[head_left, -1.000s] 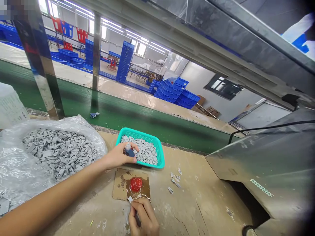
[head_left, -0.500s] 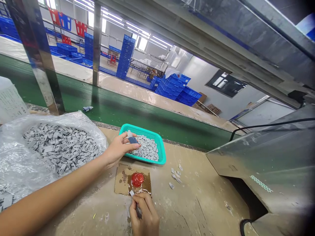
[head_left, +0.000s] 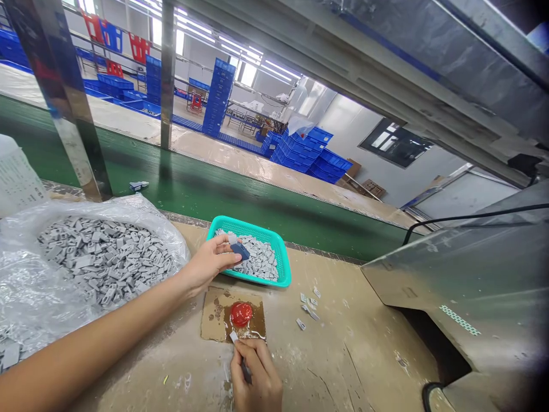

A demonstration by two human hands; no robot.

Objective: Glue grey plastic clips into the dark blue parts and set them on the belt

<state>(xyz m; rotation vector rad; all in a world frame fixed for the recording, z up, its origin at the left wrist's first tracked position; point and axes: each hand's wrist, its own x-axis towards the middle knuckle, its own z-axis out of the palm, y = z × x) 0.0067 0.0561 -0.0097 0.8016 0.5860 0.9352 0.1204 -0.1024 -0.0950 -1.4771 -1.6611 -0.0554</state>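
Above the green plastic basket [head_left: 283,263], my left hand [head_left: 210,263] pinches a dark blue plastic piece [head_left: 241,250] with a light grey part on its upper end. Small grey plastic parts [head_left: 262,257] fill much of that basket. Nearer to me, my right hand [head_left: 257,375] is closed on a small grey plastic part [head_left: 234,337]; a darker length shows between its fingers. Its tip is at the front edge of a wet cardboard piece [head_left: 210,326], where a glossy red dome-shaped thing [head_left: 241,314] sits.
A clear plastic bag [head_left: 171,229] of grey parts [head_left: 107,257] lies on the left. Several loose grey parts [head_left: 309,309] are right of the cardboard. Behind runs a green conveyor belt [head_left: 214,177] carrying a small blue-grey piece [head_left: 138,186]. A metal housing [head_left: 493,274] stands right.
My left hand has shifted slightly right and turned the dark blue piece. My right hand has barely moved. On the belt, the blue-grey piece has travelled left.
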